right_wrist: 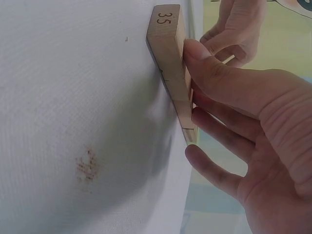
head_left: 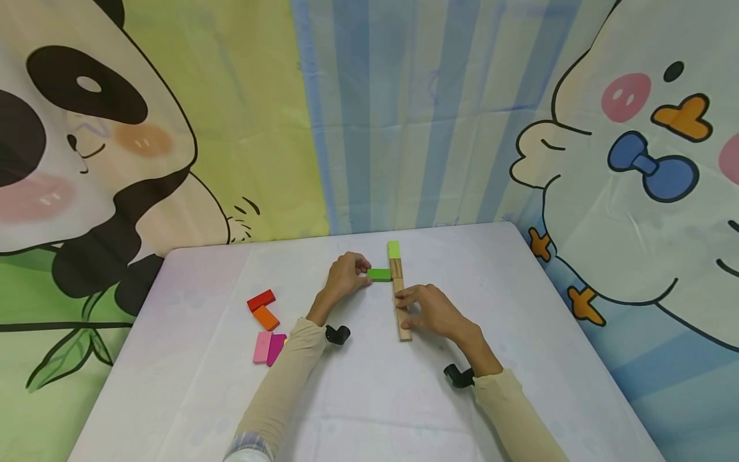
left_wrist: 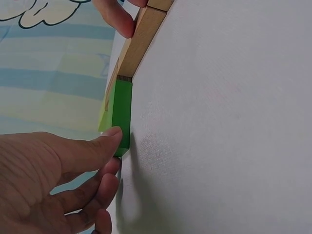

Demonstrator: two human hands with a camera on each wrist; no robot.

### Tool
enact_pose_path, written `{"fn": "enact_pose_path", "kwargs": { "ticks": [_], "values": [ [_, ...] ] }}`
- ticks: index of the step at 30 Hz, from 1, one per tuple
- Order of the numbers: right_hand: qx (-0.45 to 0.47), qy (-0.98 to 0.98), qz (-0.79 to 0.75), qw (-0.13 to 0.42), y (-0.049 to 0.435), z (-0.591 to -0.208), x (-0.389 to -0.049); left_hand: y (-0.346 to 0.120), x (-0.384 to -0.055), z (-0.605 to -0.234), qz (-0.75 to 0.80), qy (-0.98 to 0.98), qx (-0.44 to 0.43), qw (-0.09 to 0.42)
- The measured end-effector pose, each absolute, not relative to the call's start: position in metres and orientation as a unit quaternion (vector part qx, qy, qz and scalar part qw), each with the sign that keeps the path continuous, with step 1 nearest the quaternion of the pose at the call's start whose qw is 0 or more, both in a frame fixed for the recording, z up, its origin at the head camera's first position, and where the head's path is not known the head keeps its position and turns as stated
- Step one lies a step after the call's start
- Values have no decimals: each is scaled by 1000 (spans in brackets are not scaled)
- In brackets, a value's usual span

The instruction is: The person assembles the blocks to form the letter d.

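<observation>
My left hand (head_left: 344, 276) pinches the outer end of a green block (head_left: 378, 275) between thumb and fingers. The block's other end meets the left side of a straight row of wooden blocks (left_wrist: 142, 44), making a short arm off it. A lime green block (head_left: 394, 249) tops the far end of this row. Over the row's near part, my right hand (head_left: 435, 313) rests with thumb and fingers spread along the upper face. The nearest wooden block (right_wrist: 168, 53) bears the number 35 on its end. In the right wrist view the little finger stands apart from the row.
Left of my left forearm lie a red block (head_left: 261, 299), an orange block (head_left: 266, 317), a pink block (head_left: 262, 347) and a magenta block (head_left: 275, 350). A bit of yellow shows by the sleeve. The white table (head_left: 462, 263) ends at a printed curtain (head_left: 392, 115).
</observation>
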State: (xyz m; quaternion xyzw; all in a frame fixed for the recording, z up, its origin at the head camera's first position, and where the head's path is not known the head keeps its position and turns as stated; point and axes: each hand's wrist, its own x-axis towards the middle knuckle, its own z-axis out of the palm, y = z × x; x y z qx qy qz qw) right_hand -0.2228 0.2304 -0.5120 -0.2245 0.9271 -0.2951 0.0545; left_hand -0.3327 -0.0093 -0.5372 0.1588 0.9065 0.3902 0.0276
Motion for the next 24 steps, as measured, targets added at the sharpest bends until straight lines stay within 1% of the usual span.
{"fn": "enact_pose_path", "kwargs": {
  "ticks": [16,24],
  "values": [
    [-221,928,-297,50,231,-514,-224,-10,-329,-531,383,912,147,33],
    [-223,925,-304,50,232,-514,-222,-27,-323,-528,377,915,144,25]
  ]
}}
